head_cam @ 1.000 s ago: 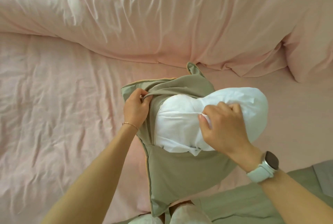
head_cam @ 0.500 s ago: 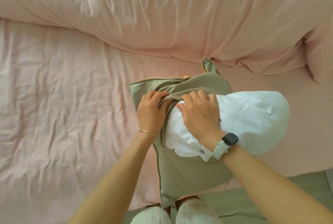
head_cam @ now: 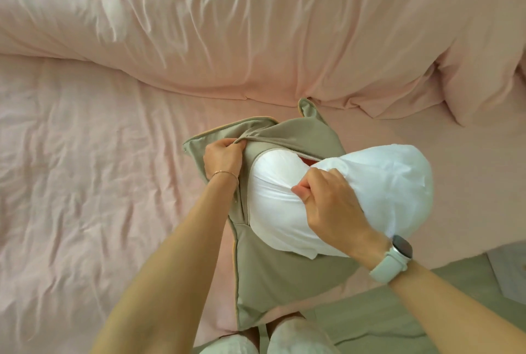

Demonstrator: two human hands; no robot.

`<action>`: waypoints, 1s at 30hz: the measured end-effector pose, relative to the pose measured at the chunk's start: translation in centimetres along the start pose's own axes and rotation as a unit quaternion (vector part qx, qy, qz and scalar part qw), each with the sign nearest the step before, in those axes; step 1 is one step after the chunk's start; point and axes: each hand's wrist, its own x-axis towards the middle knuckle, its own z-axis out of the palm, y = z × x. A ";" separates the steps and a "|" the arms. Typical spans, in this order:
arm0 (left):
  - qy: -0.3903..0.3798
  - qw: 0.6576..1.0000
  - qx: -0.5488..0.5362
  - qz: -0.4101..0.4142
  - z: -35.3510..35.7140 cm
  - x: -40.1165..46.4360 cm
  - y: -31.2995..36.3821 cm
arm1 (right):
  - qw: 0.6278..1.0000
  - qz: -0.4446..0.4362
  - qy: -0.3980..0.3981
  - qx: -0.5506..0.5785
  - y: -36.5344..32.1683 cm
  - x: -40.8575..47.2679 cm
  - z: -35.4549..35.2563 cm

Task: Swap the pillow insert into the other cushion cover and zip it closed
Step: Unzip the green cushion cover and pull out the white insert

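So the olive-green cushion cover [head_cam: 284,282] was lying on the pink bed sheet [head_cam: 85,211], down near the bed's near edge, right in front of the person's knees. Its opening was spread wide and the white pillow insert [head_cam: 384,183] was only partway in: the left part was tucked under the cover's flap, while the bigger rounded end bulged out to the right, over the sheet.

The left hand [head_cam: 223,158] was at the upper left of the opening, fingers curled tight round a bunched fold of the cover's edge (thin bracelet on that wrist). The right hand [head_cam: 333,205] sat on top of the insert about mid-way along, fingers and thumb clamped on a pinch of the white fabric, which puckered into creases around the grip. A pale green smartwatch [head_cam: 394,258] was on that wrist.

There was a little reddish-orange sliver showing in the gap between the flap and the insert, possibly the cover's lining, but I honestly couldn't tell.

A rumpled pink duvet [head_cam: 256,26] was heaped along the far side of the bed, with a pink pillow [head_cam: 489,69] at the far right corner.
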 end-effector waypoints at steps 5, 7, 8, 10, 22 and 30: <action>-0.072 0.995 -0.011 -0.068 -0.6 0.7 -1.8 | 0.998 0.022 0.054 0.013 1.2 -1.1 -2.4; -0.188 0.981 -0.005 -0.036 -1.7 -0.2 -2.1 | 0.996 0.009 0.078 -0.032 1.7 0.9 -2.3; -0.231 0.972 -0.020 -0.018 -2.5 -0.9 -2.1 | 0.994 0.000 0.086 -0.064 2.0 2.6 -1.6; -0.258 0.961 -0.101 -0.005 -4.2 -1.8 -2.6 | 0.987 -0.012 0.104 -0.124 1.8 6.2 0.1; 0.033 0.995 0.048 0.078 -4.9 -8.1 -12.7 | 0.973 -0.142 -0.094 -0.157 0.4 -5.2 7.8; -0.072 0.995 -0.009 -0.061 -2.3 -8.1 -13.0 | 0.942 -0.036 -0.186 -0.278 0.4 3.8 9.1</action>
